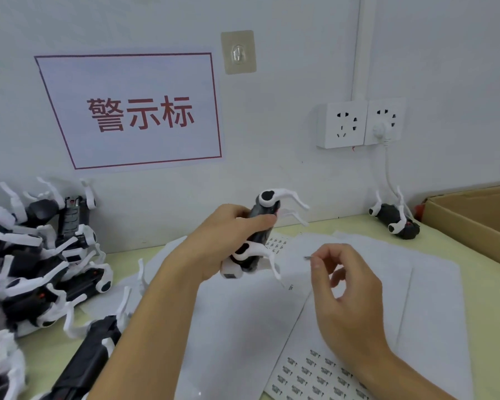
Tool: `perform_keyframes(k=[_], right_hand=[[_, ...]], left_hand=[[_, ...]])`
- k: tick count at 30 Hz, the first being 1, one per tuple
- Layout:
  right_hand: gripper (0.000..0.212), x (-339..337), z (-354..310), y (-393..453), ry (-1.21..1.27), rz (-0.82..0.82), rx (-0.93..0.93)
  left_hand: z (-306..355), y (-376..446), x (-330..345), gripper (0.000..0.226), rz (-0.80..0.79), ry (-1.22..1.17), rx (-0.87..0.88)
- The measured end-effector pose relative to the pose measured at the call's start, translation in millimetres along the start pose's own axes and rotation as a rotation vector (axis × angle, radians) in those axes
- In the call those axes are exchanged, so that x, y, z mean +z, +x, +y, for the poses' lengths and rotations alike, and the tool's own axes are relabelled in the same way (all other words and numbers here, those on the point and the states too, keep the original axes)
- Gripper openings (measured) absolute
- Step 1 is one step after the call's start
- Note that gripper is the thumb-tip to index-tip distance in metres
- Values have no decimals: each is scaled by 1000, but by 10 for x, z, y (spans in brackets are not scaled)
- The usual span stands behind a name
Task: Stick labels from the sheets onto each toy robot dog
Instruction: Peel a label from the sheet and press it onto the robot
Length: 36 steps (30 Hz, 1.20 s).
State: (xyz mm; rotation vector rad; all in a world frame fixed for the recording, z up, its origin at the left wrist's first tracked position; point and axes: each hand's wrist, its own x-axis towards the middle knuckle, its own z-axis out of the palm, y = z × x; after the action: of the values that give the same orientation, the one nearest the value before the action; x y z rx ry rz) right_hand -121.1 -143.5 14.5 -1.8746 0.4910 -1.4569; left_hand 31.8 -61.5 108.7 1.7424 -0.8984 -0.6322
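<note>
Toy robot dog (256, 235) gripped in left hand (225, 241). Right hand (344, 287) pinches label (308, 257). Align first, then press flat.

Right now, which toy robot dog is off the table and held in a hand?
The toy robot dog gripped in the left hand, raised above the label sheets. The pile of dogs at left and the lone dog by the cardboard box lie on the table.

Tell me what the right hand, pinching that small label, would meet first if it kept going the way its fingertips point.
Probably the toy robot dog gripped in the left hand: the right hand aims its label left toward the dog's white legs. Depth is unclear from one view.
</note>
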Motion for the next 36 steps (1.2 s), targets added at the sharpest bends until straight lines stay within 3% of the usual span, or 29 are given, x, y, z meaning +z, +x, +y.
perform_keyframes(k=[3,6,11,15,26,36], right_hand=[[21,-35,-157,109,31,5,17],[16,-115,-451,422,-1,-94,12],[12,-345,-967,1105,-48,-549,145],[12,-387,-1050,1227,-140,-700,76],[4,-366,-1130,1159,-222,-598,86],[20,-274,-1121,1095,-209,-455,50]], left_hand=[[33,-48,-67,37,-83,63,60],[119,-112,-109,36,-175,103,155],[224,-197,-210,59,-319,142,232],[289,-215,-271,63,-365,181,278],[449,-243,-267,64,-268,259,337],[439,-208,-241,54,-273,143,349]])
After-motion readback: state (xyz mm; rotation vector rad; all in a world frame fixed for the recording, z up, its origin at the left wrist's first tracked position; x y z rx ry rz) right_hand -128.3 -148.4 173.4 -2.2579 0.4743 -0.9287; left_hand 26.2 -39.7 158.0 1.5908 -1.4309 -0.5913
